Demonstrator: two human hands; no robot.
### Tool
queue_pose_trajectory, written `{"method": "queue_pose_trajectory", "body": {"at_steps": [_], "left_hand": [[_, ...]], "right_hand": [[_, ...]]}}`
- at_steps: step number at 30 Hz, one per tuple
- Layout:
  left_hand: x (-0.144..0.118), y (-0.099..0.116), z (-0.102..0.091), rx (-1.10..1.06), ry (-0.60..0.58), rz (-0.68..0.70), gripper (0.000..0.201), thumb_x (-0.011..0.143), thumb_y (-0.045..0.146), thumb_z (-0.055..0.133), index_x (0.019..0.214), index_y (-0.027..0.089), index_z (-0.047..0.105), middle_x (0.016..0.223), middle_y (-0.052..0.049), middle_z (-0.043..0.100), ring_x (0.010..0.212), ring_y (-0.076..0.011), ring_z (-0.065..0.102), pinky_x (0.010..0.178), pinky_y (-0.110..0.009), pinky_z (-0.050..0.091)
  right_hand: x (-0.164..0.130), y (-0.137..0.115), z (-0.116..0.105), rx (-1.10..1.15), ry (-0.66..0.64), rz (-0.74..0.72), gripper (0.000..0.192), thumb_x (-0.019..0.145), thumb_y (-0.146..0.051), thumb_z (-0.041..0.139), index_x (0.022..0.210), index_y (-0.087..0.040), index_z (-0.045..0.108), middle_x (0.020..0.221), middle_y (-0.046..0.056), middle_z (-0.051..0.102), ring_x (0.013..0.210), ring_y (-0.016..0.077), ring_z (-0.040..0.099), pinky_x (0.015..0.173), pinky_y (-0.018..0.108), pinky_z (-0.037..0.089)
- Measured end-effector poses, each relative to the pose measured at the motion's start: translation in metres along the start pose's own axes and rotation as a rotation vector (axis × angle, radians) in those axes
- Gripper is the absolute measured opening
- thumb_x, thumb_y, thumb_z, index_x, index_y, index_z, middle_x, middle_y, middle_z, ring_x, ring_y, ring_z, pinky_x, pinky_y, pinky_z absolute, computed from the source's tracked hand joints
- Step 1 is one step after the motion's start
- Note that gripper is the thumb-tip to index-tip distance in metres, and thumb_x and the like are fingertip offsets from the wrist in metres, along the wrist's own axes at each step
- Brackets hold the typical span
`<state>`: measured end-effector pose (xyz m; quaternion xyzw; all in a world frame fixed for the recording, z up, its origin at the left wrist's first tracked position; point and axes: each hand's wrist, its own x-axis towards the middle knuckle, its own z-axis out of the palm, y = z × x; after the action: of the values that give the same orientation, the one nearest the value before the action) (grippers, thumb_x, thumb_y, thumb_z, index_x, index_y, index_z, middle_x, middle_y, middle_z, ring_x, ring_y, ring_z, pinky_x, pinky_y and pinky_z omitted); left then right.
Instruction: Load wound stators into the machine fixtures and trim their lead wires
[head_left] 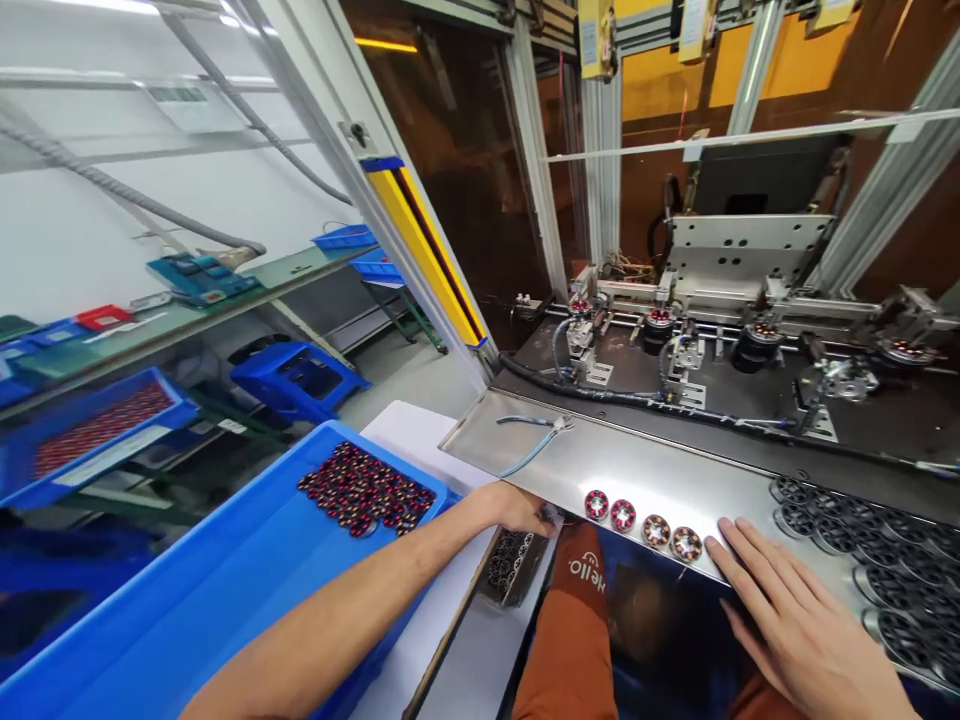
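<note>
Four small wound stators (639, 522) sat beside the flat, empty right hand (795, 615); rigid, light, best pinched by rims; left hand's (525, 510) grip unclear.

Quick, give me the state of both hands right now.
Left hand: at the near edge of the steel shelf, fingers curled; whether it holds anything cannot be told.
Right hand: open, flat on the shelf edge, holding nothing.

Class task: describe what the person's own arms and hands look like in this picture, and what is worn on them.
Both hands are bare: no gloves, rings or watch show. The left hand joins a long forearm bare as far as the frame shows, with no sleeve in view. The right hand shows only to the wrist, fingers bare, no cuff visible.
</note>
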<state>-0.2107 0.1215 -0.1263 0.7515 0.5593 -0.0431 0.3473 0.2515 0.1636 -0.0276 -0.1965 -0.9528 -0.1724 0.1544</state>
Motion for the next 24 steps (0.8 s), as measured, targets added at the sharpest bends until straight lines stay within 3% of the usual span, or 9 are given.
{"method": "queue_pose_trajectory", "body": {"at_steps": [5,9,14,17,24], "left_hand": [[-0.003,0.002,-0.003,-0.017,-0.04,-0.042,0.065,0.095,0.06,0.081,0.151,0.027,0.078,0.175,-0.008,0.062,0.159,-0.0387,0.06,0.137,-0.043,0.042],[-0.005,0.004,-0.006,-0.017,-0.044,-0.071,0.078,0.095,0.062,0.08,0.162,0.023,0.07,0.181,-0.011,0.055,0.159,-0.0376,0.059,0.133,-0.039,0.046],[-0.006,0.008,-0.008,0.01,-0.065,-0.1,0.071,0.095,0.064,0.077,0.154,0.024,0.076,0.165,-0.009,0.072,0.151,-0.036,0.065,0.134,-0.04,0.046],[-0.006,0.009,-0.008,0.033,-0.067,-0.122,0.079,0.096,0.066,0.076,0.158,0.018,0.073,0.164,-0.014,0.072,0.149,-0.0376,0.067,0.132,-0.041,0.048],[-0.008,0.01,-0.011,0.072,-0.069,-0.118,0.085,0.096,0.062,0.076,0.168,0.019,0.064,0.159,-0.012,0.076,0.159,-0.035,0.059,0.136,-0.039,0.044]], "right_hand": [[0.002,-0.005,-0.003,0.004,-0.044,0.034,0.076,0.116,-0.029,0.054,0.187,-0.014,0.031,0.173,0.014,0.064,0.154,0.0346,0.065,0.128,0.051,0.045],[-0.003,-0.008,-0.001,0.024,-0.06,0.064,0.07,0.116,-0.03,0.057,0.182,-0.015,0.043,0.177,0.013,0.061,0.159,0.0338,0.06,0.13,0.05,0.042],[-0.005,-0.01,0.001,0.029,-0.073,0.084,0.057,0.115,-0.033,0.06,0.17,-0.017,0.06,0.177,0.012,0.061,0.161,0.0332,0.057,0.131,0.049,0.041],[-0.005,-0.01,0.002,0.03,-0.053,0.079,0.056,0.116,-0.034,0.059,0.168,-0.016,0.062,0.176,0.013,0.061,0.161,0.034,0.057,0.13,0.05,0.041],[-0.005,-0.01,0.001,0.03,-0.06,0.079,0.058,0.114,-0.033,0.06,0.17,-0.015,0.06,0.176,0.015,0.061,0.161,0.0348,0.056,0.13,0.05,0.04]]}}
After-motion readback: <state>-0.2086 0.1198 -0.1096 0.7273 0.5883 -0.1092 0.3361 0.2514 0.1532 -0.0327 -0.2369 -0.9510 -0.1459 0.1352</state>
